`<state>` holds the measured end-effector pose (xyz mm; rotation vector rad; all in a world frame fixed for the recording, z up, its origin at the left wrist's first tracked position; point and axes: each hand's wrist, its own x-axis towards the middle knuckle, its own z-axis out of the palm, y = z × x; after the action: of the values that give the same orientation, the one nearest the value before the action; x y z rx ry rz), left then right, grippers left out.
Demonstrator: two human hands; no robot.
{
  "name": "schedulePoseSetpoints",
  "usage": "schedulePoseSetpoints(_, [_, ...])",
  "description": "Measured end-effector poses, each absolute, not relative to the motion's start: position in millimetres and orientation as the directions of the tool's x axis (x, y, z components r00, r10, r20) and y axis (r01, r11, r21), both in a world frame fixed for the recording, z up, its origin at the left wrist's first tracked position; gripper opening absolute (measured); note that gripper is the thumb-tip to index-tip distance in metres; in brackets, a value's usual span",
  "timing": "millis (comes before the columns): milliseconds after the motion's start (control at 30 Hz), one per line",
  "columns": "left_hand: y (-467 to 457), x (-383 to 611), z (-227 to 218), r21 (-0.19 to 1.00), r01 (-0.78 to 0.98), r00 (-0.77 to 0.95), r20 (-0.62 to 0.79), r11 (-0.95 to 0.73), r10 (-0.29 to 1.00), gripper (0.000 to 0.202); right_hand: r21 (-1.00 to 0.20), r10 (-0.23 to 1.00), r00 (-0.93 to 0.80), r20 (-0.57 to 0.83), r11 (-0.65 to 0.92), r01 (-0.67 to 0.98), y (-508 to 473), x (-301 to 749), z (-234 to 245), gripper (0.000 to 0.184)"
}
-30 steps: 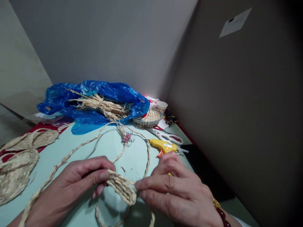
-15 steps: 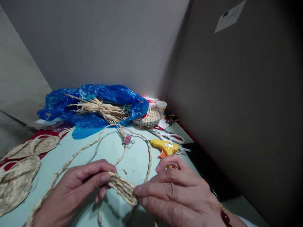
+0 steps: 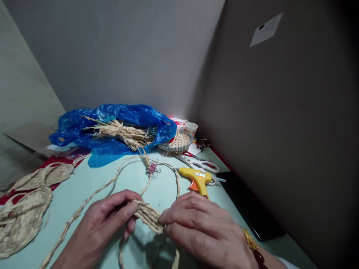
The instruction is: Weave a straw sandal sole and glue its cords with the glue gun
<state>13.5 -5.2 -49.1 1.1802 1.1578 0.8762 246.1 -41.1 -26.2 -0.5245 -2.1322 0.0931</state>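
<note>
Here the left hand (image 3: 101, 224) is gripping a flat coil of braided cord (image 3: 147, 216) between thumb and fingers, just above the worktop (image 3: 130, 179), while the right hand (image 3: 202, 231) is touching its other end; whether those fingers are gripping, I cannot tell. Ropey, straw-coloured rows are lying side by side: this is looking like rows being lined up, and the next move is probably calling for firm, even pressure. Loose cord (image 3: 75, 214), knobbly and twisted, is looping near a pink clip (image 3: 152, 168).

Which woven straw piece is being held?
The small piece, between the left hand and right hand; the two larger pieces lie at far left.
</note>
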Motion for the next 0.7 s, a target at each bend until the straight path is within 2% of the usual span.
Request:
schedulePoseSetpoints(133, [-6,17,-47,0.982,0.091,0.194,-0.179,0.164,0.965,0.038,-0.274,0.434,-0.487,0.758,0.889,0.367,-42,243,-32,0.025])
schedulePoseSetpoints(333, [-12,16,-54,0.980,0.050,0.253,-0.200,0.194,0.947,0.029,-0.267,0.448,-0.515,0.731,0.882,0.388,-44,244,-28,0.025])
schedulePoseSetpoints(500, [-14,14,-54,0.974,0.024,0.251,-0.223,0.225,0.942,0.036,-0.249,0.419,-0.535,0.734,0.898,0.362,-45,246,-25,0.030])
schedulePoseSetpoints(700, [-26,25,-44,0.992,0.021,0.141,-0.130,0.128,0.981,0.022,-0.204,0.377,-0.554,0.742,0.915,0.349,-47,247,-27,0.027])
